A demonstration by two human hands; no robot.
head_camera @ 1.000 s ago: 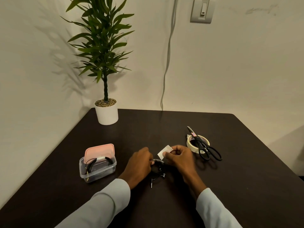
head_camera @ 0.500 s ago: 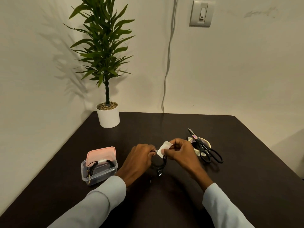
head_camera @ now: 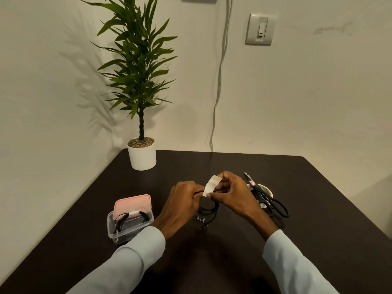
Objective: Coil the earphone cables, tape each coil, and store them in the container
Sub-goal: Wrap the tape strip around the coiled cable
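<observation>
— Earphone cable (head_camera: 209, 210), black, hangs as a loose coil between our two hands above the dark desk (head_camera: 318, 209); its small metal ends dangle at the bottom, near the desk top. Where is our grip on it?

— Our left hand (head_camera: 182, 205) is clenched on the coil's upper left side. Our right hand (head_camera: 232, 194) pinches a white strip of tape (head_camera: 211, 185) between thumb and fingers, and the strip's lower end lies against the top of the coil. Whether it has stuck there we cannot tell.

— And around us, from the biggest down?

— A potted plant (head_camera: 139, 85) in a white pot stands at the desk's far left corner, well apart. On the left, near our sleeve (head_camera: 131, 262), sits the clear container (head_camera: 118, 230), open, with its pink lid (head_camera: 132, 205) leaning at the back; another black coil (head_camera: 131, 218), banded in white tape, lies inside. Right of our hands, black scissors (head_camera: 267, 198) rest across a tape roll (head_camera: 266, 189), partly hidden behind our right wrist.
</observation>
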